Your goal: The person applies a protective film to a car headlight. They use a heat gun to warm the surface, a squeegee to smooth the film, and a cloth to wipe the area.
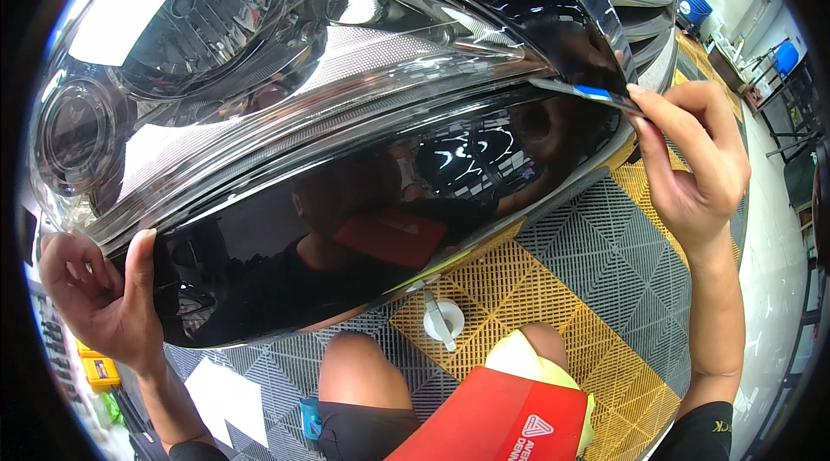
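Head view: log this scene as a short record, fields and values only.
right hand: right hand pinches the thin tool between thumb and fingers
tool: dark with a blue section, tip at the seam between headlight and bumper
left hand: left hand at the lower left corner of the headlight, thumb up; contact unclear
headlight: clear headlight, above the bumper
bumper: glossy black bumper, reflecting the person
floor: grey and yellow slatted tiles
background: blue bucket, upper right

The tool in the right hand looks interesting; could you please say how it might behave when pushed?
The tool is probably fairly stiff, as it juts straight from the right hand. It is likely light, being slim and pinched at one end. It may slide on the glossy panel.
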Demonstrator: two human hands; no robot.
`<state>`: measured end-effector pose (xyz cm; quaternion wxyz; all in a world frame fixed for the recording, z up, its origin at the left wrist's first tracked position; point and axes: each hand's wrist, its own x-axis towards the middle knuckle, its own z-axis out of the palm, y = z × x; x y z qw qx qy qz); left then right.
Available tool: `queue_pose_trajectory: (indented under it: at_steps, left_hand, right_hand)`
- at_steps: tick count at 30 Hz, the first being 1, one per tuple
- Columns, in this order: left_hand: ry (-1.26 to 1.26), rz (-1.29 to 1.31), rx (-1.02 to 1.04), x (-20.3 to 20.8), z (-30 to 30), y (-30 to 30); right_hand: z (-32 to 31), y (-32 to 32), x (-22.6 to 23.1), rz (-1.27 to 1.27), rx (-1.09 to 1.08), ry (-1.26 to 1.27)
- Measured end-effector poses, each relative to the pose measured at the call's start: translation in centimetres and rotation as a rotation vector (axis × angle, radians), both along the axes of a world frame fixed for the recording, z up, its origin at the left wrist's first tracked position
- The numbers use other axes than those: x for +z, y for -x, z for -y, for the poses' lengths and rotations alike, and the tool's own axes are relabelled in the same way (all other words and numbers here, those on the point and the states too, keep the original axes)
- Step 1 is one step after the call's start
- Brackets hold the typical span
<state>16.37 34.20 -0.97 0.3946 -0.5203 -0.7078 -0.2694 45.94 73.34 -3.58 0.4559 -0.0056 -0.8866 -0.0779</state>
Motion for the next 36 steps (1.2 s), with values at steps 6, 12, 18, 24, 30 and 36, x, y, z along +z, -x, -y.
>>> queue_pose_trajectory:
  at_steps: [6,12,18,24,30,36]
  left_hand:
    - [-0.02,-0.015,-0.017,0.4,-0.5,-0.6]
    - [-0.131,0.065,-0.017,0.1,-2.2,-1.2]
    - [-0.142,0.061,-0.025,1.8,-2.7,-2.4]
    - [-0.184,0.06,-0.057,1.4,-2.6,-2.3]
    - [-0.206,0.054,-0.107,1.1,-2.5,-1.9]
    - [-0.19,0.074,-0.094,1.1,-2.3,-1.9]
  right_hand:
    - [0.7,-0.6,-0.2,-0.009,0.092,0.073]
    - [5.9,1.2,-3.4,-0.187,0.165,0.8]
    - [8.0,4.5,-2.2,-0.211,0.028,0.745]
    - [5.4,5.7,-0.1,-0.108,0.067,0.111]
    - [5.1,6.1,2.0,0.066,0.102,-0.071]
    - [5.1,6.6,2.7,0.147,0.126,-0.08]
